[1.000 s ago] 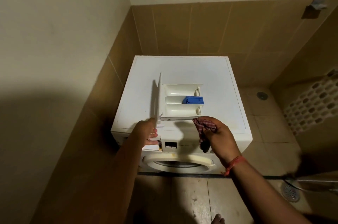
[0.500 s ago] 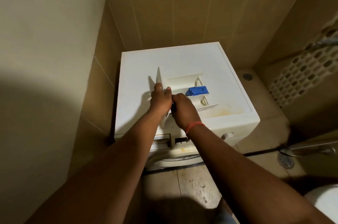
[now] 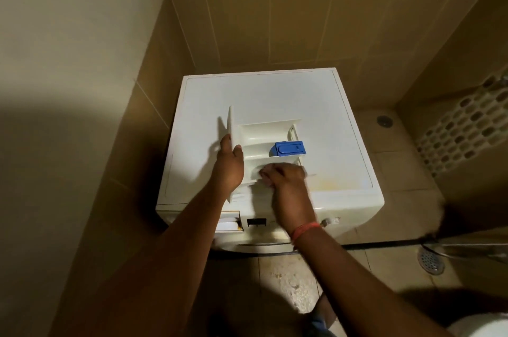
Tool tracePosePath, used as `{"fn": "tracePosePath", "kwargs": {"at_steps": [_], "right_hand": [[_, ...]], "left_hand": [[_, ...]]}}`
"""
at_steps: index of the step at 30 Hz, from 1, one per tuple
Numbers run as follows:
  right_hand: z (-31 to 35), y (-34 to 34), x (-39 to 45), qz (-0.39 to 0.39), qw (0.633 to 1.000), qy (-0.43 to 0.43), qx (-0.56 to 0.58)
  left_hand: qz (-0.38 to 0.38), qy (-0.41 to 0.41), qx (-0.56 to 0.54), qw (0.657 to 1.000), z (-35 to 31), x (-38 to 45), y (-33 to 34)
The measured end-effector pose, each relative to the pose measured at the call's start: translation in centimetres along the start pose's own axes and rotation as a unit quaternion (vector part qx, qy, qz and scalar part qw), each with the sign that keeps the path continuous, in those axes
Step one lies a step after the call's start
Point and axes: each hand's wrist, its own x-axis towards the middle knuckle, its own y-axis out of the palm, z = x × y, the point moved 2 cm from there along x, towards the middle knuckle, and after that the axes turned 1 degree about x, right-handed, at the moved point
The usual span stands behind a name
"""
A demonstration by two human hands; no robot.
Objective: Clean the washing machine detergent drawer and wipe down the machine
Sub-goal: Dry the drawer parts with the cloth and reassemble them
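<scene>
A white detergent drawer (image 3: 261,133) with a blue insert (image 3: 288,148) lies on top of the white washing machine (image 3: 275,97). My left hand (image 3: 229,163) grips the drawer's front panel, thumb on one face and fingers on the other. Blurred by motion, my right hand (image 3: 286,182) is in the drawer's nearest compartment with a cloth (image 3: 265,173) bunched under its fingers; only a scrap of cloth shows. The empty drawer slot (image 3: 229,222) gapes on the machine's front at upper left.
Tiled walls close in behind and to the left of the machine. A floor drain (image 3: 431,262) and a hose lie at the lower right, another drain (image 3: 384,120) at the back right. A white fixture (image 3: 483,327) sits in the bottom right corner.
My left hand went from the machine's front edge up onto the drawer's panel. My right hand carried the cloth from the front edge into the drawer and has moved rightward inside it.
</scene>
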Motion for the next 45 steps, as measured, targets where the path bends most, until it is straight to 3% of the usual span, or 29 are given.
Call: {"fn": "tracePosePath", "kwargs": {"at_steps": [4, 6, 8, 10, 11, 13, 15, 17, 27, 32, 36, 39, 43, 45], "right_hand": [[1.1, 0.0, -0.9, 0.042, 0.989, -0.140, -0.007], [-1.1, -1.2, -0.8, 0.020, 0.996, -0.088, 0.028], [-3.5, -2.6, -0.4, -0.036, 0.998, 0.014, 0.043], [-4.6, -3.4, -0.1, -0.117, 0.979, 0.134, 0.099], [-4.8, -3.6, 0.1, -0.169, 0.957, 0.193, 0.138], [-4.7, -3.6, 0.4, -0.270, 0.875, 0.332, 0.225], [-4.2, -2.8, 0.2, -0.313, 0.808, 0.437, 0.243], [-3.1, -1.4, -0.5, -0.310, 0.780, 0.474, 0.268], [-1.0, 1.3, -2.1, -0.317, 0.763, 0.480, 0.294], [-3.5, -0.8, -3.0, -0.386, 0.695, 0.524, 0.306], [-0.9, 1.4, -1.9, -0.297, 0.751, 0.499, 0.316], [1.8, 3.9, -1.2, -0.271, 0.769, 0.468, 0.341], [5.3, 7.4, -2.9, -0.151, 0.863, 0.346, 0.335], [5.0, 7.6, -3.4, -0.134, 0.874, 0.334, 0.327]], "left_hand": [[-0.001, -0.004, 0.013, 1.000, -0.2, -0.2, -0.1], [-0.001, -0.004, 0.012, 1.000, -0.2, -0.1, -0.1], [0.003, -0.004, 0.010, 1.000, -0.1, 0.1, 0.0], [0.008, -0.004, 0.013, 1.000, 0.1, 0.3, -0.1], [0.008, 0.001, 0.017, 1.000, 0.1, 0.3, -0.1], [0.013, 0.009, 0.027, 0.999, 0.2, 0.4, -0.2], [0.019, 0.011, 0.033, 0.999, 0.3, 0.5, -0.3], [0.022, 0.008, 0.039, 0.999, 0.3, 0.6, -0.3], [0.044, 0.003, 0.022, 0.999, 1.3, 1.8, -1.1], [0.036, -0.002, 0.030, 0.999, 1.6, 2.4, -0.8], [0.042, 0.001, 0.016, 0.999, 1.7, 2.6, -0.7], [0.049, 0.001, 0.008, 0.999, 1.5, 2.5, -0.7], [0.066, 0.004, 0.009, 0.998, 1.4, 2.4, -0.7], [0.070, 0.007, 0.007, 0.997, 1.5, 2.4, -0.8]]}}
